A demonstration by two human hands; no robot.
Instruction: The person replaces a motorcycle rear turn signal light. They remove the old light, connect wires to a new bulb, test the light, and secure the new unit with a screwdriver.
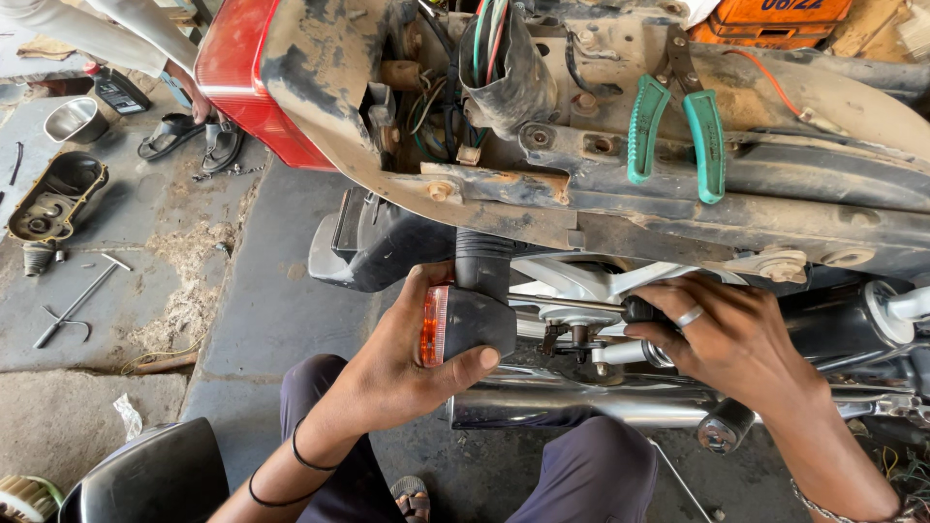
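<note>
We observe the rear of a motorcycle with its seat removed, the dusty frame [620, 208] exposed from above. The left hand [402, 363] is wrapped around the turn signal [465, 324], a black housing with an orange lens, thumb on its underside and fingers behind; the grasp is firm. The signal hangs on a black stalk [481, 260] just below the frame edge, left of the chrome exhaust pipe [581, 402].

The right hand [722, 339], wearing a silver ring, is closed around a small black part [639, 310] beside the silver bracket [581, 286] under the frame; we cannot tell exactly what that part is. The two hands sit near each other at the same height, with the bracket between them.

A pair of pliers [678, 126] with green handles rests on top of the frame, jaws pointing away from us. A bundle of wires [489, 39] rises from a torn black sleeve near the red tail light [252, 82].

On the concrete floor [262, 300] to the left lie a T-shaped wrench [77, 305], an engine cover [53, 194], a metal bowl [76, 118] and a pair of sandals [194, 140]. Another person's hand [189, 87] reaches toward the tail light at upper left.
</note>
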